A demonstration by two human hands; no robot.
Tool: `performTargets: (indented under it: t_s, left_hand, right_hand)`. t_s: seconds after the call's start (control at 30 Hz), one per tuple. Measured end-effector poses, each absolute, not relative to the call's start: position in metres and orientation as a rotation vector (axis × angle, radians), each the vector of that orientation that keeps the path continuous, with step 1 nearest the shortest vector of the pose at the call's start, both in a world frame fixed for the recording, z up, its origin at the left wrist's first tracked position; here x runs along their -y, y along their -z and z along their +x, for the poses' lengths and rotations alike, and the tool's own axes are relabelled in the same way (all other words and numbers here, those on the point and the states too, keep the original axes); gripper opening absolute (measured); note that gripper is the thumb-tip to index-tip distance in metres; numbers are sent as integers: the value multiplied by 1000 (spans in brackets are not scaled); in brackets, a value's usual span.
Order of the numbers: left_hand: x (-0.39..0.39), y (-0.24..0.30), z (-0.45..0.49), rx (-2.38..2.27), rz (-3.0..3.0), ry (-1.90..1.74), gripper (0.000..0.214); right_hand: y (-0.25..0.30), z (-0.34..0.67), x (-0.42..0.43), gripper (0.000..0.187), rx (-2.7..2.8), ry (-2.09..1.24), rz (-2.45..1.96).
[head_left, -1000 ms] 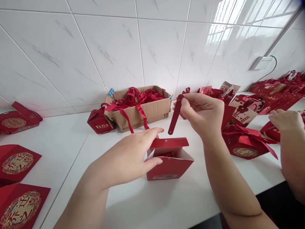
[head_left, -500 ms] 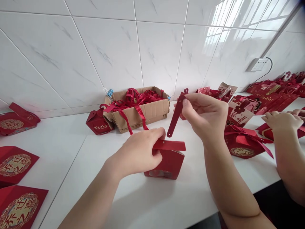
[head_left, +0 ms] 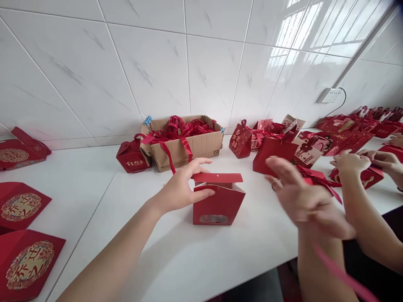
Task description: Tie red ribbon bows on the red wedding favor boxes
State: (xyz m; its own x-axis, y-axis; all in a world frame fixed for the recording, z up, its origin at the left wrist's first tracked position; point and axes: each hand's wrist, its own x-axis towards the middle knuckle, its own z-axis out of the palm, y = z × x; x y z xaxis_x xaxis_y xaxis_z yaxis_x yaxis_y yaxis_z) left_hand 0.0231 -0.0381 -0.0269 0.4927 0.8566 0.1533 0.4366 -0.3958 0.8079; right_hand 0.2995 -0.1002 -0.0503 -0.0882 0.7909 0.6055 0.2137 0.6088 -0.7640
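Observation:
A red gift box with an oval window stands upright on the white table, its top edges apart. My left hand grips its upper left corner, with the thumb on the front and the fingers at the flap behind. To the right of the box, my right hand is up in the air, smeared by motion; whether it holds anything cannot be seen. A blurred pink ribbon crosses in front of the right forearm.
A cardboard box of red ribbons stands near the tiled wall, beside a small red box. Red boxes with gold emblems sit at left. More boxes stand at right, where a co-worker's hands work at another.
My right hand has moved right and down, away from above the gift box. The dark red strip it held is out of sight. My left fingers have loosened and the box's top gapes wider.

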Motion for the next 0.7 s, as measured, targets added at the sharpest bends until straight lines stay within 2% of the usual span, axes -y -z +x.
performTargets:
  t_s: [0.07,0.17,0.3,0.47,0.7]
  left_hand:
    - [41,38,23,-1018,1909,-866,73]
    - [40,52,22,-920,1780,-964,74]
    - [32,59,18,-820,1748,-963,62]
    - [30,61,22,-908,1704,-1071,40]
    - [30,74,31,-928,1817,-1295,26]
  right_hand:
    - [72,279,103,26,1711,-741,-852]
    - [92,256,95,14,1731,-729,-992]
    - [95,250,80,11,1732,-722,-987]
    - [93,249,73,13,1676,-665,-917]
    - [101,239,71,11,1580,-664,-906]
